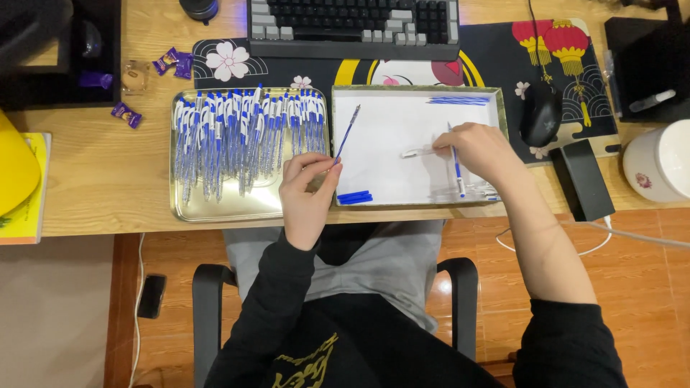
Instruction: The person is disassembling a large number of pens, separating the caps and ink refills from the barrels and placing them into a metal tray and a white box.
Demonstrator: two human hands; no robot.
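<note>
Left hand: fingers pinched narrow on the lower end of a thin blue refill, which slants up and to the right over the white tray's left part. Right hand: fingers closed around a blue-and-white pen, its length running down below the hand; the fingertips also rest at a clear pen barrel lying on the tray floor.

White-lined tray: holds a bundle of blue refills at its top edge, small blue caps at its lower left, and clear parts at the lower right, too faint to tell apart.

Gold tray, just beside it on the left: packed with rows of assembled blue-and-white pens, lying mostly upright in the view.

Surface: a wooden desk. Behind the trays lie a patterned desk mat, a keyboard and a black mouse. Purple-wrapped sweets sit at upper left, a yellow object at the left edge, a white jar at the right. Below: an office chair and an orange tiled floor.
</note>
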